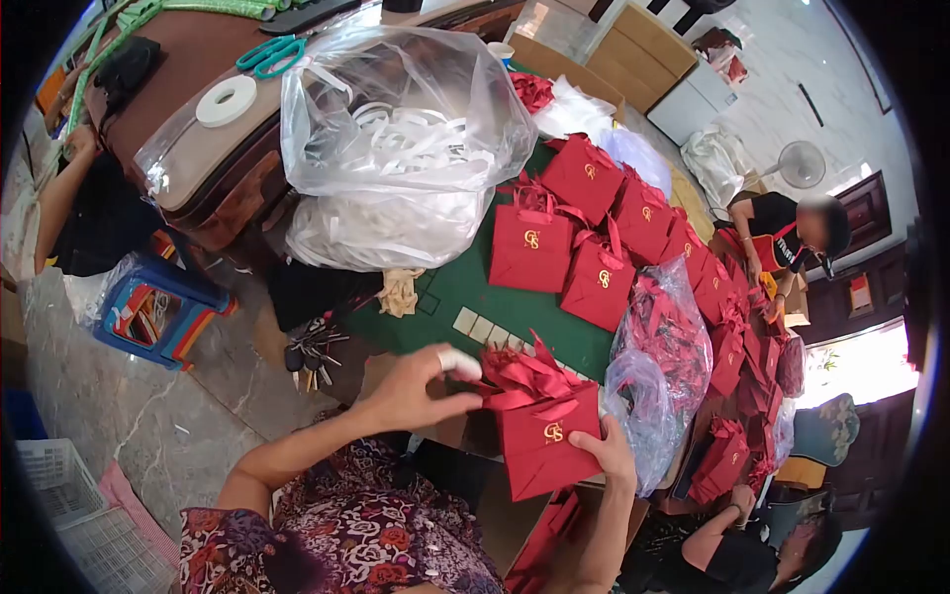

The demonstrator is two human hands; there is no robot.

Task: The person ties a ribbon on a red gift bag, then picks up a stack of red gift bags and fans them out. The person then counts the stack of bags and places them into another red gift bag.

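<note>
A small red paper gift bag [534, 460] with a gold emblem is tilted in front of my body. My right hand [606, 450] grips its right side, thumb on the front panel. Loops of red ribbon [534, 376] bunch up over the bag's top. My left hand [421, 388] is at the left of these ribbons, thumb and index finger apart and nothing between them. White tape [458, 362] wraps one of its fingers.
Finished-looking red bags [531, 246] stand on the green tabletop [445, 297]. A clear plastic sack [406, 148] of white ribbon sits at the far left, a plastic bag of red ribbons [661, 342] at right. Co-workers [782, 233] sit along the right side. A blue stool [163, 307] stands left.
</note>
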